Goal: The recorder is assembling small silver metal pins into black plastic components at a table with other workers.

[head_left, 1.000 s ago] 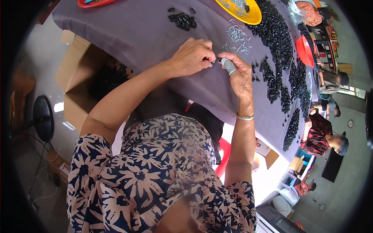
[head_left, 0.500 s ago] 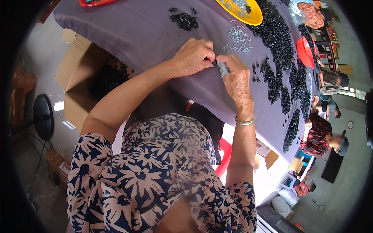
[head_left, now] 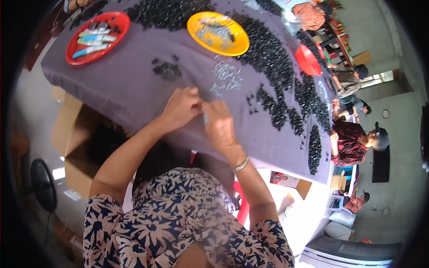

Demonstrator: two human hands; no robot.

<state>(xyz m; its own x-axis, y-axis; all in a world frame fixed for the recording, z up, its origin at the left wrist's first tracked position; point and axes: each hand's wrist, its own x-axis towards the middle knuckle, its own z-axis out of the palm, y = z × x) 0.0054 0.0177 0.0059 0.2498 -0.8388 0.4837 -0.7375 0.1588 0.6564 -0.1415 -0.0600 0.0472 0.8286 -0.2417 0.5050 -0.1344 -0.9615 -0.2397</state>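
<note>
The left hand (head_left: 181, 109) and right hand (head_left: 220, 123) meet at the fingertips; whether they grip something, I cannot tell. Just beyond the right hand lie small clear pieces (head_left: 224, 70), long axes mixed; beyond the left, a black pile (head_left: 168, 70).

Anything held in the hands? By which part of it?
Can't tell: left hand and right hand are close together over the purple cloth, but blur obscures anything between them.

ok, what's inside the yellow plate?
The yellow plate holds small clear pieces across its middle and a dark piece toward the right. The plate's surface beneath them is covered.
</note>
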